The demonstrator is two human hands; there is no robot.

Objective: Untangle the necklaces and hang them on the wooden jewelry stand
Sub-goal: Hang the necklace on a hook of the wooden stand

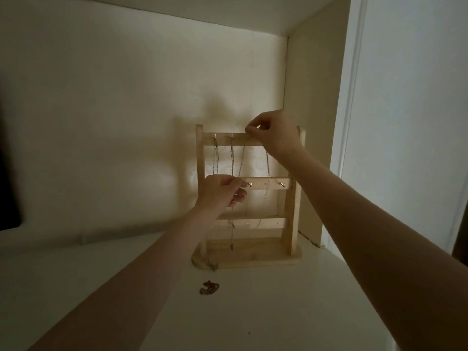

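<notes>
Pale wooden three-rail jewelry stand (pixel 288 214) stands upright on the white shelf (pixel 278 312); the right hand (pixel 274 133) reaches its top rail, thumb and forefinger pinching a thin chain necklace (pixel 241 160) there. The left hand (pixel 221 190) pinches another thin chain (pixel 232 224) at the middle rail. Two chains hang from top hooks, and one tangled brown chain (pixel 209 287) lies on the shelf.

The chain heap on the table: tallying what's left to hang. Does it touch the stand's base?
Apart. The head view shows bare white table between the chain heap and the stand's base.
</notes>
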